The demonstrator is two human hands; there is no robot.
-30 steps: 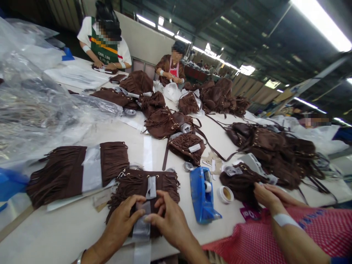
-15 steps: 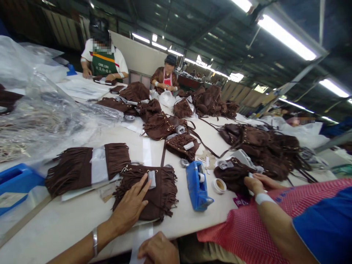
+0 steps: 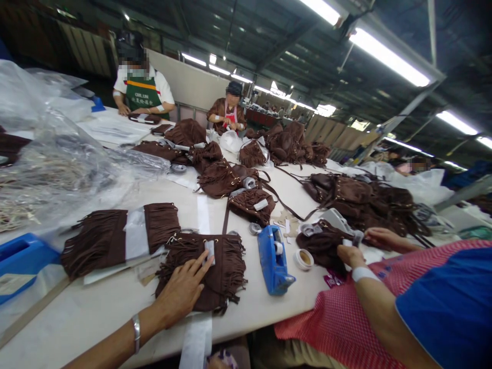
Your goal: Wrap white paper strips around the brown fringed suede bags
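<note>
My left hand lies on a dark brown fringed bag, its fingers stretched out flat. The fingertips touch a small pale wrapped piece near the bag's top edge. Only a sliver of my right hand shows at the bottom edge, below the table's front; its fingers are hidden. A long white paper strip hangs over the table edge beside it. Left of the bag under my hand is another fringed brown bag with a white paper band around its middle.
A blue tape dispenser and an open round tub stand to the right. Close by, a co-worker's hands handle a brown bag. Brown bags are heaped further back. Clear plastic and a blue holder lie left.
My right hand has dropped toward the bottom edge and is mostly out of sight. My left hand stays on the bag. The co-worker's far hand has drawn away from the bag.
</note>
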